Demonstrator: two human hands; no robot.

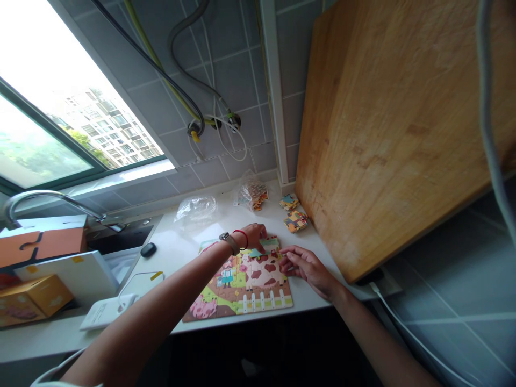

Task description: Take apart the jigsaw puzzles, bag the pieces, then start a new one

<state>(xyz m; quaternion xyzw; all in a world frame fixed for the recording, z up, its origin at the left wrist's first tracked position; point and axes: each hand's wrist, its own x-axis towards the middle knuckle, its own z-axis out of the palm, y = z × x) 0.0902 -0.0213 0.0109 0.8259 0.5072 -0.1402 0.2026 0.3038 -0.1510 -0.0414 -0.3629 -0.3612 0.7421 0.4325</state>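
A farm-scene jigsaw puzzle with a brown-spotted cow, pink pigs and a white fence lies on the white counter, mostly joined up. Over its upper right part is my left hand, reaching across with thumb and fingers apart at the top edge; what lies directly beneath the palm is hidden. My right hand rests at the puzzle's right edge beside a small red tractor picture. Its fingers are loosely bent and spread, with nothing visible held. Small stacks of loose puzzle pieces sit behind my right hand.
Farther back stand a clear bag of pieces and an empty-looking clear plastic wrap. A large wooden board leans along the right. At left are a black mouse, a white charger-like device, boxes and a sink with a faucet.
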